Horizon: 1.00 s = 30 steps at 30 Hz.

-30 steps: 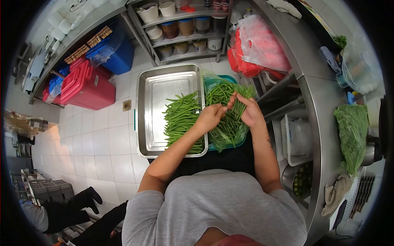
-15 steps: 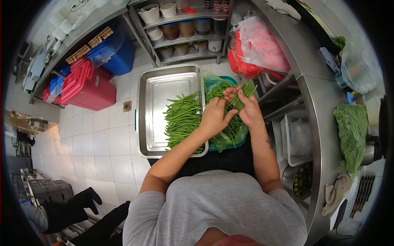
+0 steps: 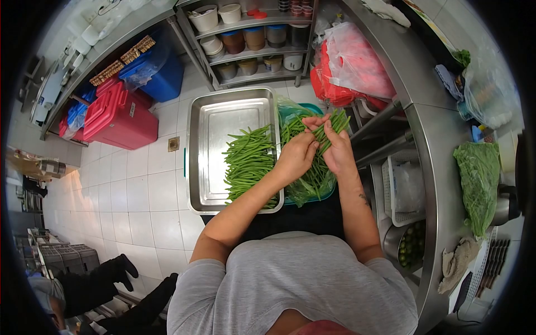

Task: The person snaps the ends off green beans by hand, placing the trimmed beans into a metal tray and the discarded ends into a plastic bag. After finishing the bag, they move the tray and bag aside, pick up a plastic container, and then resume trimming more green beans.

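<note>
My right hand (image 3: pixel 338 151) is wrapped round a bunch of green beans (image 3: pixel 338 119). Close against it, my left hand (image 3: pixel 296 157) has its thumb and fingers pinched together at the near ends of that bunch; whatever sits between those fingertips is too small to make out. Under both hands, more beans lie in a clear plastic bag (image 3: pixel 304 192) inside a teal tub (image 3: pixel 312 107). To the left stands a shallow steel tray (image 3: pixel 215 151), with a pile of green beans (image 3: pixel 249 163) along its right side.
Steel shelves (image 3: pixel 251 51) with lidded containers stand ahead. A red bin (image 3: pixel 120 120) and a blue bin (image 3: pixel 159 75) are at the left. On my right runs a steel counter (image 3: pixel 427 162) carrying a bag of greens (image 3: pixel 478 184). Another person's legs (image 3: pixel 103 273) show at lower left.
My left hand's thumb and fingers have closed together at the bean ends, where the thumb was held apart before. The person at lower left has shifted slightly.
</note>
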Motion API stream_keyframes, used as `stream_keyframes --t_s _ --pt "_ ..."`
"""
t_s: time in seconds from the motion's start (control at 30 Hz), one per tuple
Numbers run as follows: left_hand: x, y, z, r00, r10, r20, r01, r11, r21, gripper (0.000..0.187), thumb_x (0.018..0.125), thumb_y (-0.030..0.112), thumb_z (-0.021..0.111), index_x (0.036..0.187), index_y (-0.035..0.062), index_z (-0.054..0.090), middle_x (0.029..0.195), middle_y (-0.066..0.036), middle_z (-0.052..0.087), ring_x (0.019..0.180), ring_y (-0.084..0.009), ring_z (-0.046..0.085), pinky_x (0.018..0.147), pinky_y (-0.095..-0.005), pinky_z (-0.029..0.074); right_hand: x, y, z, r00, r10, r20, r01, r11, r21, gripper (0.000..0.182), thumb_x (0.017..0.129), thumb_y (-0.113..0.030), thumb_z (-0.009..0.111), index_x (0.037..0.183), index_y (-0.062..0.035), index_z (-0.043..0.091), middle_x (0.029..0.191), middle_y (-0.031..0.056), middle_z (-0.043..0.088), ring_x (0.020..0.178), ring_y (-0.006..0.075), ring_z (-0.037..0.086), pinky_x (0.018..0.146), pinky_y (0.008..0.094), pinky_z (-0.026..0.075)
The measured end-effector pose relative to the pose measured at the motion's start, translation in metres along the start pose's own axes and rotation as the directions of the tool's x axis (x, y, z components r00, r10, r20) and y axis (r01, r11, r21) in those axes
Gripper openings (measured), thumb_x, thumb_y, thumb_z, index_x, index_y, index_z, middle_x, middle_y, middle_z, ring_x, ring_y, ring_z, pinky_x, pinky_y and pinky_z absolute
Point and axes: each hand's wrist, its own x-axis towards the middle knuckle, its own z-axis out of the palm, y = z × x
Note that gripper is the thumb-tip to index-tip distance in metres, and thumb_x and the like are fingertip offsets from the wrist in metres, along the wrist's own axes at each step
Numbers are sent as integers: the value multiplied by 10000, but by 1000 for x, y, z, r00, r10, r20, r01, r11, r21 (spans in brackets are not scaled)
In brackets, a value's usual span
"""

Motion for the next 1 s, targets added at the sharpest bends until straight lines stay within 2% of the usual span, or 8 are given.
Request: stream_keyframes --t_s 0.17,0.27,0.3,0.4,0.43,0.57,0.7,1.0 --pt "3 -1 16 986 -2 -169 26 990 139 118 862 81 524 884 -35 538 807 -200 574 759 -355 567 684 -431 446 -6 11 19 965 -251 76 260 870 -418 167 984 -188 442 1016 -26 470 1044 163 607 1109 267 543 1000 383 385" --pt "3 -4 23 832 -553 54 503 709 -494 155 888 91 492 924 -40 567 849 -195 603 719 -282 577 668 -376 456 -16 15 26 944 -322 69 302 762 -573 173 993 -173 415 991 -14 483 1039 163 606 1098 265 551 1004 387 381" --pt "4 0 24 808 -580 100 480 551 -682 176 945 152 467 872 25 564 659 1 512 574 -72 474 497 -233 377 -17 12 30 957 -291 9 257 831 -493 164 984 -174 437 974 -23 501 1013 149 607 1112 276 544 1006 404 391" --pt "-5 11 15 903 -429 6 373 779 -503 167 938 129 472 856 4 546 689 -11 521 605 -98 492 529 -262 405 -3 21 -5 983 -14 -184 80 931 356 161 972 -189 457 978 -34 504 1004 139 598 1125 295 536 1007 434 403" --pt "-5 7 26 973 -134 -186 49 914 -402 140 907 97 501 824 -15 514 705 -62 527 622 -171 522 567 -325 425 3 27 -15 981 46 -187 43 895 445 157 960 -200 473 984 -49 511 1008 134 588 1146 309 522 1003 459 412" --pt "-13 8 16 997 -15 74 31 976 -217 134 884 69 513 800 -35 507 727 -192 495 661 -357 525 627 -403 429 3 23 -29 986 11 -165 50 930 363 139 958 -204 481 1003 -76 513 1055 151 578 1184 319 492 1006 470 402" --pt "-13 -14 9 976 -124 180 116 992 51 192 889 123 550 783 -36 568 737 -174 520 690 -354 543 650 -401 437 3 9 -25 991 -62 -119 95 951 293 147 958 -217 487 1009 -81 508 1086 161 579 1188 322 488 995 471 407" --pt "-7 -9 11 928 -318 194 372 764 -527 98 881 103 561 823 25 573 752 6 538 707 -64 478 614 -222 384 5 10 -12 988 -120 -96 132 983 126 170 973 -236 462 1034 -77 464 1080 167 580 1155 315 516 969 453 423"
